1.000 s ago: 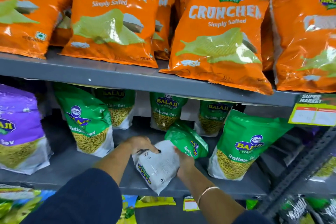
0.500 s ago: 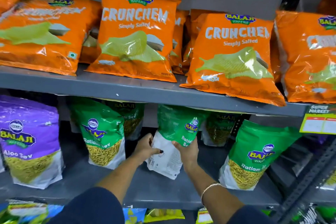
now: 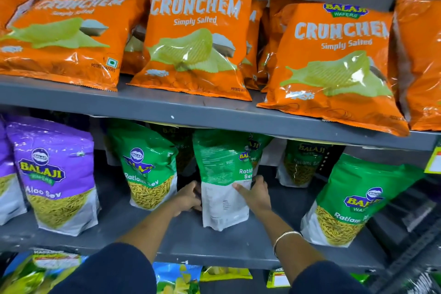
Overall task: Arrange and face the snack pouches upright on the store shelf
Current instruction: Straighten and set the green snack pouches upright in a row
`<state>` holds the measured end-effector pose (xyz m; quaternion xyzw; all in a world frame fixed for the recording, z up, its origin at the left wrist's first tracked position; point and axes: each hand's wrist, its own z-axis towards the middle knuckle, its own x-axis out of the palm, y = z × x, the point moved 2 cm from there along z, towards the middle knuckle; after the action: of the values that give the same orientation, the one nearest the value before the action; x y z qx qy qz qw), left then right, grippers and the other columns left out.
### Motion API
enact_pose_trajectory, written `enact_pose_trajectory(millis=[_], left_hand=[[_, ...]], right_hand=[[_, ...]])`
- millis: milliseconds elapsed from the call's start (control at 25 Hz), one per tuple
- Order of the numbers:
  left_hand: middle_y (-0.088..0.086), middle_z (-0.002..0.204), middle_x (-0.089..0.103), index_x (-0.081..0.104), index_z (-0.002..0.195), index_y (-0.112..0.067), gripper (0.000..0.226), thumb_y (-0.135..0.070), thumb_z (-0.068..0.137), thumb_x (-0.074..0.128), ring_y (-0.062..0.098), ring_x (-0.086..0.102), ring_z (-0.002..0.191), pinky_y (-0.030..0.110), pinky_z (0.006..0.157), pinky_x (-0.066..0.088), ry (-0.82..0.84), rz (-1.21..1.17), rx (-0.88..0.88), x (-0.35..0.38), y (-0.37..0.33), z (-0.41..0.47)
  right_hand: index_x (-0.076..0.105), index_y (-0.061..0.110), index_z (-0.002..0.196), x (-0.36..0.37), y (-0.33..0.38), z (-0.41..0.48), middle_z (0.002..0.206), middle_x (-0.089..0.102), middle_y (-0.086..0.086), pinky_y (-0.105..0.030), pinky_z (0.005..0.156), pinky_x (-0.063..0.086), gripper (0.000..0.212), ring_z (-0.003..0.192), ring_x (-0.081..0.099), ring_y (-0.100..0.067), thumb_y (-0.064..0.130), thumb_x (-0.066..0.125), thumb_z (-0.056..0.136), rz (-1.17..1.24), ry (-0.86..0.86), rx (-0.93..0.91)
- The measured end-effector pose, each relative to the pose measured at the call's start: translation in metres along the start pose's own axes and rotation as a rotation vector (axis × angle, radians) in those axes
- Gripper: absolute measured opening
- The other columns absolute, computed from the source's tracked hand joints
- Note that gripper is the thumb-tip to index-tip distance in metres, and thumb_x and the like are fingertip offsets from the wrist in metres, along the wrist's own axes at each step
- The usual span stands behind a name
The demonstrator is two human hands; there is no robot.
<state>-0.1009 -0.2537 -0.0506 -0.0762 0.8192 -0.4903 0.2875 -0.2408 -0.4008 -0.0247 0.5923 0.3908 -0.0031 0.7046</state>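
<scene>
Two grey metal shelves fill the view. The upper shelf (image 3: 167, 107) carries the largest packs: orange Crunchem Simply Salted wafer bags (image 3: 198, 38), five across the front row counting the two cut off at the left and right edges, with more orange bags tucked behind them that cannot be counted.

The lower shelf (image 3: 191, 243) holds stand-up pouches. At the left stand purple Aloo Sev pouches (image 3: 57, 174), one whole and the edge of a second at the frame border, both upright with their fronts facing out. Green Ratlami Sev pouches come next: three in the front row and at least three partly hidden in the back row. The front left one (image 3: 148, 167) and the front right one (image 3: 353, 200) show their printed fronts, each leaning a little.

The held Ratlami Sev pouch (image 3: 224, 179) stands upright between them on the lower shelf, its base on the shelf surface, turned so that its back panel with small print and a barcode faces out.

The left hand (image 3: 188, 198) curls against the pouch's left edge, fingers partly hidden behind it. The right hand (image 3: 255, 196) clasps the right edge, thumb pressed flat on the white lower panel. A thin bangle (image 3: 285, 237) circles the right wrist.
</scene>
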Motion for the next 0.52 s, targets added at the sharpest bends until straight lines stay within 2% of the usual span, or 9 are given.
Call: enact_pose_trajectory(millis=[40,80,160,200,240,280,360,440,520], left_hand=[[0.011,0.107,0.063,0.032,0.116,-0.024,0.045,0.002,0.084,0.049,0.007,0.068,0.065,0.024,0.064,0.047,0.015,-0.005,-0.007,0.001,-0.003,-0.001],[0.011,0.104,0.064,0.032,0.117,-0.026,0.045,0.000,0.085,0.050,0.005,0.068,0.061,0.025,0.065,0.046,0.011,0.009,0.000,0.004,-0.005,-0.003],[0.009,0.109,0.061,0.040,0.125,-0.020,0.054,-0.002,0.079,0.062,0.013,0.065,0.085,0.027,0.075,0.043,-0.090,0.061,0.091,0.009,-0.010,-0.001],[0.007,0.113,0.059,0.042,0.129,-0.016,0.064,0.001,0.074,0.069,0.016,0.058,0.098,0.025,0.080,0.041,-0.147,0.051,0.147,0.011,-0.013,0.000],[0.005,0.115,0.057,0.040,0.131,-0.014,0.073,0.004,0.068,0.072,0.017,0.053,0.103,0.022,0.081,0.042,-0.147,0.007,0.185,0.015,-0.018,-0.002],[0.005,0.116,0.057,0.037,0.134,-0.013,0.083,0.008,0.062,0.074,0.017,0.052,0.103,0.019,0.077,0.046,-0.125,-0.042,0.219,0.021,-0.023,-0.003],[0.007,0.118,0.059,0.034,0.136,-0.014,0.092,0.004,0.055,0.072,0.018,0.054,0.102,0.015,0.073,0.050,-0.063,-0.088,0.242,0.029,-0.034,-0.002],[0.009,0.109,0.062,0.035,0.135,-0.014,0.083,0.003,0.060,0.065,0.018,0.059,0.088,0.021,0.067,0.053,-0.012,-0.071,0.221,0.030,-0.044,0.000],[0.004,0.084,0.057,0.032,0.135,-0.011,0.070,0.013,0.073,0.056,0.013,0.054,0.069,0.021,0.058,0.050,0.032,-0.067,0.178,0.025,-0.050,0.003]], right_hand=[[0.041,0.005,0.116,-0.002,0.001,0.000,0.125,0.050,-0.018,-0.038,0.094,0.043,0.058,0.115,0.051,-0.035,0.030,0.073,0.075,0.024,-0.005,0.021],[0.040,0.007,0.110,-0.003,0.000,0.001,0.118,0.055,-0.016,-0.038,0.090,0.046,0.050,0.107,0.055,-0.033,0.024,0.072,0.075,0.029,-0.008,0.026],[0.039,0.008,0.106,-0.006,0.001,0.000,0.110,0.054,-0.011,-0.034,0.080,0.049,0.040,0.095,0.054,-0.025,0.006,0.066,0.076,-0.004,0.074,-0.009],[0.039,0.006,0.113,-0.005,0.001,-0.002,0.113,0.049,-0.009,-0.030,0.074,0.048,0.046,0.094,0.050,-0.022,-0.001,0.063,0.075,-0.007,0.187,-0.037],[0.036,0.006,0.124,-0.004,-0.001,-0.004,0.121,0.043,-0.010,-0.027,0.072,0.047,0.059,0.098,0.046,-0.021,-0.004,0.065,0.073,-0.016,0.310,-0.046],[0.030,0.010,0.132,-0.003,-0.004,-0.006,0.128,0.037,-0.011,-0.028,0.079,0.048,0.075,0.106,0.044,-0.024,0.001,0.070,0.070,-0.065,0.402,-0.044],[0.020,0.018,0.140,-0.001,-0.011,-0.011,0.135,0.029,-0.013,-0.041,0.104,0.037,0.102,0.126,0.032,-0.029,0.020,0.083,0.060,-0.227,0.422,-0.035],[0.020,0.017,0.140,0.002,-0.017,-0.013,0.136,0.027,-0.015,-0.042,0.113,0.027,0.107,0.133,0.023,-0.031,0.028,0.086,0.056,-0.256,0.317,-0.024],[0.028,0.012,0.136,-0.003,-0.021,-0.013,0.133,0.037,-0.014,-0.039,0.112,0.031,0.099,0.130,0.032,-0.030,0.021,0.086,0.057,-0.141,0.230,-0.033]])
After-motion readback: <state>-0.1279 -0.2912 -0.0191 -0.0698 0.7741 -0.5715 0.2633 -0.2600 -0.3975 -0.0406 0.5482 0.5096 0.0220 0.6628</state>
